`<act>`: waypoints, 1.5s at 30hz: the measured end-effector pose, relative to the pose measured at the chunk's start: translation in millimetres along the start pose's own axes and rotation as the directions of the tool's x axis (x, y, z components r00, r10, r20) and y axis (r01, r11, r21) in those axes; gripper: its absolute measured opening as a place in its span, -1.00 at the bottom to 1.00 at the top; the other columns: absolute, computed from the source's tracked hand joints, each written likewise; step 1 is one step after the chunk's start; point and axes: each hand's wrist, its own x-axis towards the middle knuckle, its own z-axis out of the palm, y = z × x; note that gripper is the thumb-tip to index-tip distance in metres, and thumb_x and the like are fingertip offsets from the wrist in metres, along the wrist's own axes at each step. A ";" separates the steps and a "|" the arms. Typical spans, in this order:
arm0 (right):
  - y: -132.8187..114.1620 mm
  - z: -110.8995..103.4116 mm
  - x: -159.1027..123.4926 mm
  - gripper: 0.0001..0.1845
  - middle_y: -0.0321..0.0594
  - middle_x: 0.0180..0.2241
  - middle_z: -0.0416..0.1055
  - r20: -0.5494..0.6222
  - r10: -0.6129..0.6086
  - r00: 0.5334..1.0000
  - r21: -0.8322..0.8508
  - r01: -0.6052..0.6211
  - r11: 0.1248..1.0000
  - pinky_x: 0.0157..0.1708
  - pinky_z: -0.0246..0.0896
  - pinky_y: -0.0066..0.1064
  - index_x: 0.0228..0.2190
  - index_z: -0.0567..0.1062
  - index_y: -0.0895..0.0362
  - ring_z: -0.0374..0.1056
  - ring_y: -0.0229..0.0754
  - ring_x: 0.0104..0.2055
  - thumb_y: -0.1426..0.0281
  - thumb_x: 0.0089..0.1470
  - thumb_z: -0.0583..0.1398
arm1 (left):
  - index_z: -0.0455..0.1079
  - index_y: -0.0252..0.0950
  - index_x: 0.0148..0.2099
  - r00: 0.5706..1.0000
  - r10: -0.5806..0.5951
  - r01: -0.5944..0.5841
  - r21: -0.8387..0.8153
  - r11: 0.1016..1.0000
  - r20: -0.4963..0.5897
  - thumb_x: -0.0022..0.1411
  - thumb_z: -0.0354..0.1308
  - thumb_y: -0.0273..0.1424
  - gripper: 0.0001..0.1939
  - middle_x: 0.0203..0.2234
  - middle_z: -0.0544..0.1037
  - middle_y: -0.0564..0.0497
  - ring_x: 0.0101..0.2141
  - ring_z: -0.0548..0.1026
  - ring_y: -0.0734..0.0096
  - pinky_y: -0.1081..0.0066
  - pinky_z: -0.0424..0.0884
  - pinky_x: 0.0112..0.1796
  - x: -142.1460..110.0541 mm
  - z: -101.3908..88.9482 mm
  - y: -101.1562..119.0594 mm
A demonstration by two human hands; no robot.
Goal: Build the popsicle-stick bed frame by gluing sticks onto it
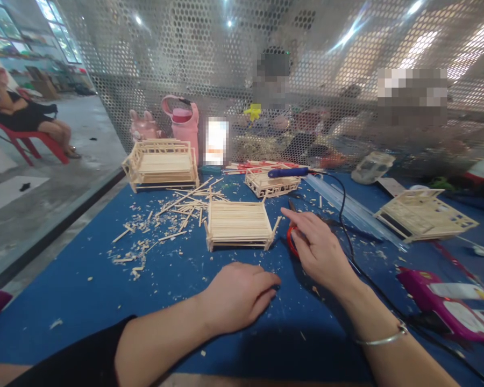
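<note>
My right hand (320, 247) is over a pair of red-handled scissors (292, 242), with the thumb against a handle loop and the index finger stretched forward; the palm hides part of them. My left hand (240, 295) rests on the blue tabletop, loosely bent, with a gap between thumb and fingers and nothing in it. Just beyond the hands stands a small bench-like frame of thin wooden sticks (239, 221), with a slatted top and short corner posts. Neither hand touches it.
Loose sticks (185, 207) and chips litter the blue table (76, 290). A railed stick model (165, 164) stands back left. A blue-handled corded tool (288, 172) lies across another stick model (272, 185). Further right are a tilted stick model (425, 215) and a magenta device (447, 309). Perforated metal (210, 64) rises behind.
</note>
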 end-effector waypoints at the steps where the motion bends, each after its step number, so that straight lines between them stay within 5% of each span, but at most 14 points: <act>1: 0.4 0.5 -0.1 -0.56 -0.11 -0.24 0.42 0.013 -0.003 1.000 -0.002 0.003 1.000 -0.16 0.25 -0.20 0.02 0.38 0.11 0.34 -0.09 -0.16 0.55 0.13 -0.02 | 0.43 -0.29 -0.08 1.000 -0.001 0.001 0.001 1.000 0.001 0.28 0.00 -0.41 -0.77 -0.35 0.59 -0.04 -0.35 0.54 0.28 0.35 0.42 -0.30 -0.1 0.0 0.0; 16: 0.4 -3.0 -3.3 -0.58 -0.18 -0.35 0.41 0.016 -0.023 1.000 0.027 0.023 0.999 -0.23 0.23 -0.26 -0.08 0.47 0.10 0.34 -0.12 -0.22 0.59 0.11 -0.01 | 0.42 -0.30 -0.08 1.000 -0.017 0.017 -0.018 1.000 -0.012 0.26 0.01 -0.44 -0.77 -0.33 0.59 -0.05 -0.33 0.55 0.24 0.30 0.45 -0.28 -0.2 -0.5 -0.1; 20: 0.7 -3.5 -3.9 -0.59 -0.18 -0.37 0.41 0.024 -0.009 1.000 0.047 0.008 0.999 -0.22 0.23 -0.24 -0.08 0.48 0.10 0.34 -0.12 -0.24 0.58 0.12 -0.01 | 0.39 -0.33 -0.06 0.980 -0.065 0.054 -0.060 0.997 -0.188 0.26 -0.01 -0.46 -0.76 -0.33 0.57 -0.07 -0.31 0.53 0.27 0.32 0.46 -0.26 -0.6 1.0 -0.3; 24: 0.5 -2.9 -4.3 -0.56 -0.19 -0.37 0.40 0.007 -0.029 1.000 0.043 0.029 0.999 -0.23 0.22 -0.23 -0.10 0.49 0.06 0.34 -0.13 -0.25 0.61 0.09 -0.01 | 0.25 -0.37 0.05 0.883 -0.081 0.051 -0.078 0.996 -0.462 0.24 0.00 -0.46 -0.67 -0.23 0.52 -0.15 -0.20 0.47 0.24 0.26 0.43 -0.16 11.5 0.5 -5.6; 27: 0.3 -1.8 -4.3 -0.53 -0.20 -0.37 0.40 0.001 -0.045 0.999 0.045 0.044 0.998 -0.23 0.21 -0.22 -0.09 0.49 0.03 0.33 -0.13 -0.26 0.62 0.08 -0.02 | 0.17 -0.40 0.11 0.836 -0.102 0.042 -0.123 0.992 -0.539 0.21 -0.03 -0.51 -0.60 -0.23 0.50 -0.16 -0.20 0.46 0.25 0.22 0.42 -0.15 29.9 -2.2 -13.6; 36: 2.4 2.3 -1.6 -0.51 -0.15 -0.35 0.38 -0.017 -0.098 0.995 0.066 0.099 0.993 -0.27 0.21 -0.21 -0.07 0.48 0.09 0.31 -0.12 -0.28 0.65 0.05 -0.03 | 0.02 -0.35 0.22 0.850 -0.343 0.087 -0.535 0.840 -0.400 0.06 0.03 -0.60 -0.35 -0.34 0.52 -0.03 -0.42 0.45 0.46 0.42 0.39 -0.38 59.6 -8.5 -23.5; 45: 4.1 2.9 -0.3 -0.52 -0.15 -0.33 0.39 -0.029 -0.132 0.991 0.068 0.134 0.989 -0.26 0.24 -0.23 -0.08 0.48 0.07 0.32 -0.13 -0.27 0.64 0.06 -0.02 | 0.08 -0.31 0.22 0.847 -0.422 0.156 -0.607 0.779 -0.325 0.03 0.14 -0.57 -0.31 -0.50 0.50 0.09 -0.49 0.43 0.48 0.46 0.34 -0.44 66.6 -10.7 -21.6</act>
